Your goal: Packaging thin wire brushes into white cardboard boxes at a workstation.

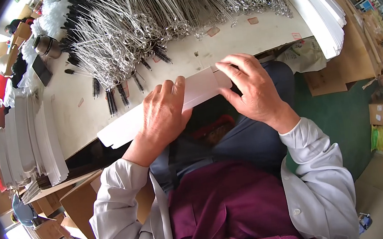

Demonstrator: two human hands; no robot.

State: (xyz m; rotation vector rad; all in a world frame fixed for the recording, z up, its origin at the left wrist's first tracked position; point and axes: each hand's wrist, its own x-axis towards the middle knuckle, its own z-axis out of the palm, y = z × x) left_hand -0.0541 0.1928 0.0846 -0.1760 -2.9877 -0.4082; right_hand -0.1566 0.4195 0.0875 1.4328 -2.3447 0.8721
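Observation:
A long, narrow white carton [200,89] lies slantwise over the near edge of the table [70,109], its left end lower than its right. My left hand [162,113] is wrapped over its middle, fingers on top and thumb along the near side. At the right end, where a flap shows, my right hand [254,88] pinches the carton between thumb and fingers. Beyond my hands spreads a large heap of thin wire-handled brushes [143,26] with looped metal ends. Several black bristle heads point toward me. The carton's underside is hidden.
Flat white cartons [52,140] stand stacked at the left; another white stack [316,11] lies at the table's right end. A metal bottle [47,47] and a dark flat device [42,70] sit at the far left. Brown cardboard [324,81] is at the right.

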